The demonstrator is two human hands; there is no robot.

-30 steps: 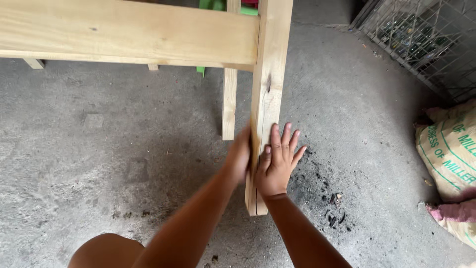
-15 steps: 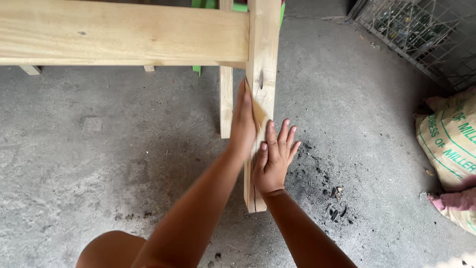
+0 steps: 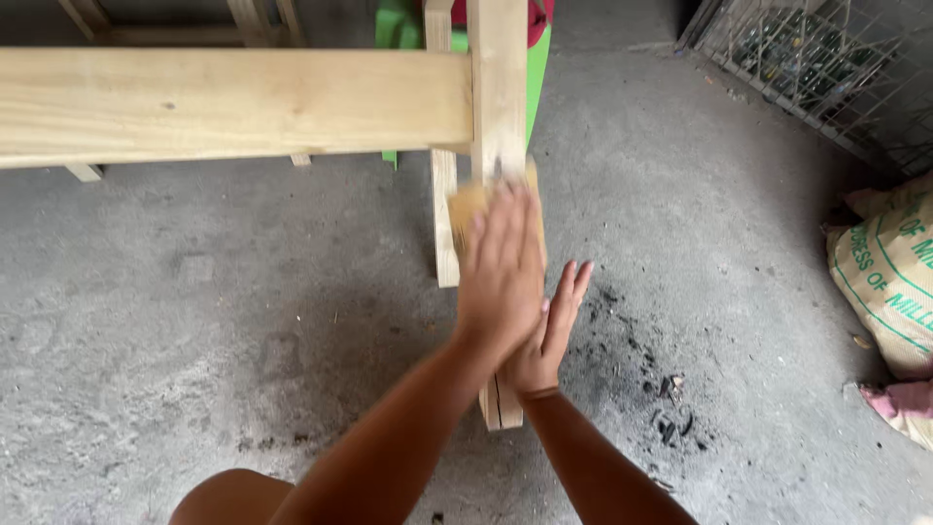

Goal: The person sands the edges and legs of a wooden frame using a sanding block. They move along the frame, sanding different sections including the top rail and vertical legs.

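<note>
A pale wooden frame stands on the concrete floor, with a wide horizontal beam (image 3: 233,102) joined to an upright leg (image 3: 498,87). My left hand (image 3: 502,267) lies flat and blurred on the front of this leg, just under the joint. It presses a tan sheet of sandpaper (image 3: 465,209) against the wood. My right hand (image 3: 556,326) is lower down, palm against the leg's right side, fingers straight and pointing up. The leg's foot shows below my wrists.
A second thinner leg (image 3: 444,224) stands behind the first. A green object (image 3: 398,24) sits at the top. At the right are a wire cage (image 3: 826,68) and a printed sack (image 3: 889,282). Black ash (image 3: 651,374) marks the floor. My knee (image 3: 228,496) is at the bottom.
My left hand has slid up the leg with the sandpaper, from near my right hand to just under the joint. My right hand stays on the leg's side.
</note>
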